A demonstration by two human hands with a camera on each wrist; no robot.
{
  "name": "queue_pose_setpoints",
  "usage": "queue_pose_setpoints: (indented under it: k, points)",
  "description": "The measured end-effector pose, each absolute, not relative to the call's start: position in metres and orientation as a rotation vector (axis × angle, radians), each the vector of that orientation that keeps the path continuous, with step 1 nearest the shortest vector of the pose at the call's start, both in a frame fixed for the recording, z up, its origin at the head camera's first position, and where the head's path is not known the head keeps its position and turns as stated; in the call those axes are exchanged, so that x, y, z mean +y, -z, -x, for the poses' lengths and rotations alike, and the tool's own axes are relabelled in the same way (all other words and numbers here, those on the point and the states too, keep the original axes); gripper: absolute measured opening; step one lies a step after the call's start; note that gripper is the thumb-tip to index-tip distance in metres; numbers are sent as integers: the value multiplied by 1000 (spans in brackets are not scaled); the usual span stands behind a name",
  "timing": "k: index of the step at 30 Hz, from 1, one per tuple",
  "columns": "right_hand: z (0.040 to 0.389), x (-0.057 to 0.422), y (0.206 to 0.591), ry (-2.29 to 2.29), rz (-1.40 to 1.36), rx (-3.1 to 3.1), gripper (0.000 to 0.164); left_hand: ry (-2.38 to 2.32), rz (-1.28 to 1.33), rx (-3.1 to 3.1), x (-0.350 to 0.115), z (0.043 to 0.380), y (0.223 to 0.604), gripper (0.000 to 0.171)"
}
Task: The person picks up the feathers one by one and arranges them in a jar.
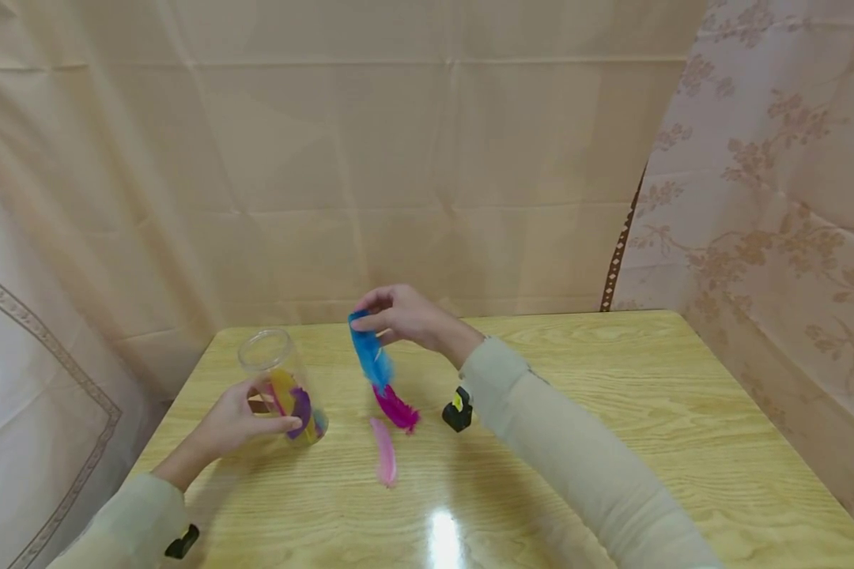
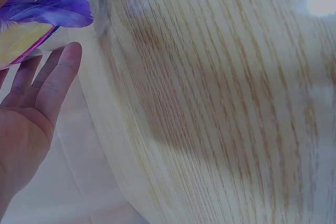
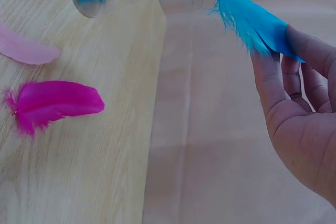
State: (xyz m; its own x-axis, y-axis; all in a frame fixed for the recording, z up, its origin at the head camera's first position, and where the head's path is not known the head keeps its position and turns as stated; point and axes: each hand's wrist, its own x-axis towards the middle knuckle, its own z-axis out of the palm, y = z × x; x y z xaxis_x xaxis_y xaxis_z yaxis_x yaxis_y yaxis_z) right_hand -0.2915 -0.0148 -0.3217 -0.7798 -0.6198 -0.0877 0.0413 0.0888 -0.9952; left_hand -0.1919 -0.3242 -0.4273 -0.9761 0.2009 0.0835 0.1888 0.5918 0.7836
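Observation:
My left hand point(image 1: 238, 423) holds a clear plastic jar point(image 1: 290, 362) round its side, at the left of the table in the head view. The jar tilts slightly, its mouth has no lid, and yellow, purple and other coloured feathers lie inside. A purple feather point(image 2: 50, 6) shows through the wall in the left wrist view. My right hand point(image 1: 409, 316) pinches a blue feather point(image 1: 370, 352) by its tip between thumb and fingers, its fluffy end hanging down. Below it a magenta feather point(image 1: 397, 408) and a pale pink feather point(image 1: 384, 452) lie on the table.
The wood-grain table point(image 1: 576, 411) reaches back to a beige cloth point(image 1: 413, 158) hanging behind it. A floral cloth point(image 1: 783, 197) hangs at the right, a white one point(image 1: 35, 379) at the left. Each wrist wears a small black device point(image 1: 459, 409).

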Motion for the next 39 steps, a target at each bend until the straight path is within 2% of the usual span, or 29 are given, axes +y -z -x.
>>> queue_pose_setpoints:
  k: [18,39]
  points:
    - [284,-32,314,1723,594,1879,22,-1352,-330,2806,-326,195,430,60]
    - [276,-47,308,1730,647,1865,20,-1371,-332,2813,-327,192,433,58]
